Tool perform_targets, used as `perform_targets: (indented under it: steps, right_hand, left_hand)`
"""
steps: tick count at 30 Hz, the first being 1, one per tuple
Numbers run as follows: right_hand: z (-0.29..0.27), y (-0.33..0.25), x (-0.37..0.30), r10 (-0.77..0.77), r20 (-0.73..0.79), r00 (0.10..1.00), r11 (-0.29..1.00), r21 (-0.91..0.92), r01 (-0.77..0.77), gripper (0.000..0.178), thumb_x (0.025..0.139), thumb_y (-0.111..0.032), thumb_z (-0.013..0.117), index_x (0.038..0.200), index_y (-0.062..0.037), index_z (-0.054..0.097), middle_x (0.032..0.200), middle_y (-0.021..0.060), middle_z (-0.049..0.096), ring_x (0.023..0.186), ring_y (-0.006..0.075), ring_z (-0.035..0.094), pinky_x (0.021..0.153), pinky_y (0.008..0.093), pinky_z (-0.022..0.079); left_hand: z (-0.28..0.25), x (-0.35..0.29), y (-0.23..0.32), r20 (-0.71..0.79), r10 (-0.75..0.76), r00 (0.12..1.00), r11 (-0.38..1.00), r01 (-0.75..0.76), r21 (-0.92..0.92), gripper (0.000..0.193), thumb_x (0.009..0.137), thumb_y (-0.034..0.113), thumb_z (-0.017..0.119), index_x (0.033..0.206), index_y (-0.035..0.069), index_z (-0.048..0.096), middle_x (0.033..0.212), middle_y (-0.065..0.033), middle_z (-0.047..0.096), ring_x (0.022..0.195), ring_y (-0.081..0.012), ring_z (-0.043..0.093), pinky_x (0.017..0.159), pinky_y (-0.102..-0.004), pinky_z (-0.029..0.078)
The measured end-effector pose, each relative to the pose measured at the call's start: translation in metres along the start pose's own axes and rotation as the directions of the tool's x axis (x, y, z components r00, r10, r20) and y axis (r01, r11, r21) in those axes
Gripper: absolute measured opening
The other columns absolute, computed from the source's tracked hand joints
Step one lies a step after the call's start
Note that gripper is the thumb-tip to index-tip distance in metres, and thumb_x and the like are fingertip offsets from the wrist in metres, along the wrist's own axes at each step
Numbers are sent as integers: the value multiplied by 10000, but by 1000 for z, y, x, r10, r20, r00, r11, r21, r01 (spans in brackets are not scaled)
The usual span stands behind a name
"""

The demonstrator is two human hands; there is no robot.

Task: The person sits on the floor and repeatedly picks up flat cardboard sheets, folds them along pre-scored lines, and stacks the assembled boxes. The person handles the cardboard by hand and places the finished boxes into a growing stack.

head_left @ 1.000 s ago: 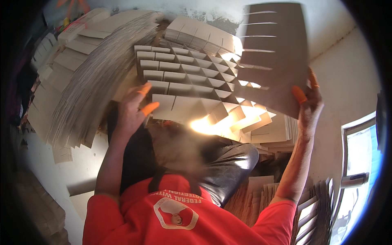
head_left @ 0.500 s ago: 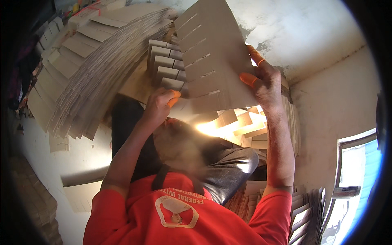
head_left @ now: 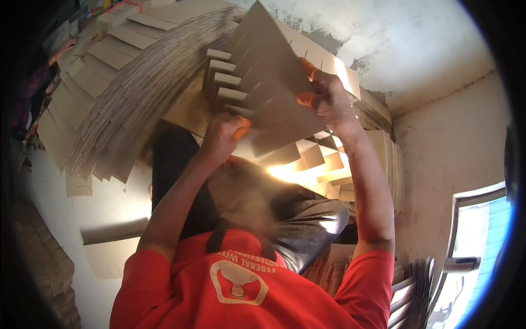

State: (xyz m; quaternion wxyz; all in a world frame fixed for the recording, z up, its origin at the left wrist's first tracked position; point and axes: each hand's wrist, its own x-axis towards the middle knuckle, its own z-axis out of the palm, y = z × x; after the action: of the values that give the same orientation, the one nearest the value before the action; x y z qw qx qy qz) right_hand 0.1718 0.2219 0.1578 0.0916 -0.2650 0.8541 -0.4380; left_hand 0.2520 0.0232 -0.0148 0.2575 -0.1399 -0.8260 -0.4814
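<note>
Now the slotted cardboard sheet swings further left than a second ago, when it stands out at the right; here it tilts, corner up, over the divider grid. The right hand pinches its right edge, orange-capped fingers closed on it. The left hand, spread wide earlier, curls by the grid's near-left edge; whether its fingers grip anything, I cannot tell. Sunlight fills the near-right cells, and thin, ragged-edged sheets fan out leftward.
</note>
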Motion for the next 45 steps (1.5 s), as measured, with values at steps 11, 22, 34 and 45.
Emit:
perform_targets:
  steps: [11, 22, 34, 45]
  right_hand:
    - [39, 14, 14, 65, 107, 992, 902, -431, -13, 741, 773, 52, 690, 1438, 72, 363, 1234, 265, 615, 1118, 296, 626, 932, 356, 492]
    - [50, -13, 10, 103, 213, 972, 938, -347, -24, 289, 748, 75, 562, 1035, 110, 561, 837, 252, 650, 802, 363, 676, 677, 414, 524]
    - [69, 38, -15, -241, 72, 968, 897, -365, 251, 337, 724, 8, 656, 1056, 52, 614, 732, 180, 618, 653, 284, 645, 563, 363, 500]
    - [94, 48, 0, 98, 373, 923, 774, -611, 165, 223, 783, -80, 675, 989, 4, 667, 845, 182, 676, 865, 356, 661, 768, 444, 523]
  left_hand:
    - [3, 1, -2, -41, -2, 999, 1000, 1, -27, 161, 766, -47, 699, 919, 4, 697, 831, -172, 671, 785, -341, 631, 700, -416, 505]
    - [2, 1, -2, 1, -48, 999, 997, 48, -56, 170, 776, -53, 702, 939, -8, 711, 831, -169, 673, 790, -299, 648, 701, -378, 516]
    - [2, -1, -1, -15, -24, 1000, 997, 23, -75, 148, 787, -46, 707, 931, -13, 714, 846, -157, 673, 783, -289, 651, 700, -367, 516]
    - [-7, -2, -2, 85, 2, 996, 1000, 0, -21, 234, 771, -11, 734, 1003, 13, 719, 838, -141, 649, 733, -269, 610, 666, -369, 499]
